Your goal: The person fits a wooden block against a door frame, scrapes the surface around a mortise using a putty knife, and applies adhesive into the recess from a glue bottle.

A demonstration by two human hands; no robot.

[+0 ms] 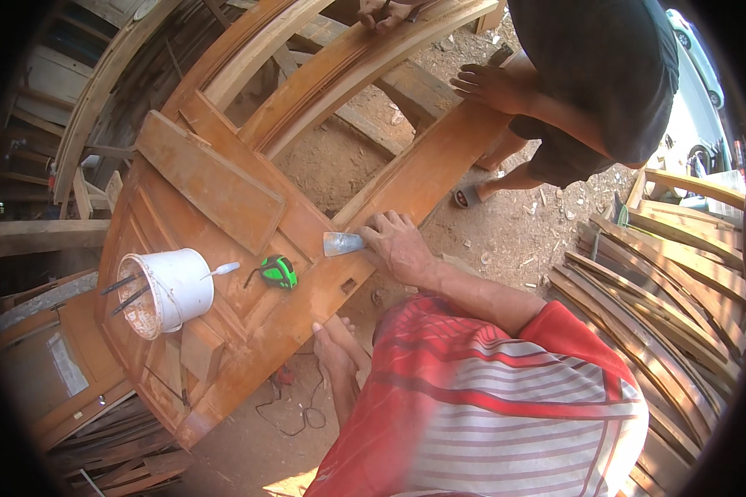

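A brown wooden door (307,294) with panels and long rails lies flat in front of me. My right hand (398,248) is closed round a putty knife (342,243), whose wide metal blade lies against the door's near rail, pointing left. Lower down, my left hand (336,348) grips the near edge of the same rail; some of its fingers are hidden. Left of the knife sit a green tape measure (278,272) and a white bucket (178,286) tipped on its side, with dark handles sticking out. A small white-bladed tool (225,268) is beside the bucket.
A loose board (211,182) lies across the door panel. A co-worker in dark clothes (597,74) stands at the far right, one hand (493,89) on the rail. Another hand (385,14) holds something at the top. Stacked timber (671,290) is at right; a cable (302,418) lies below.
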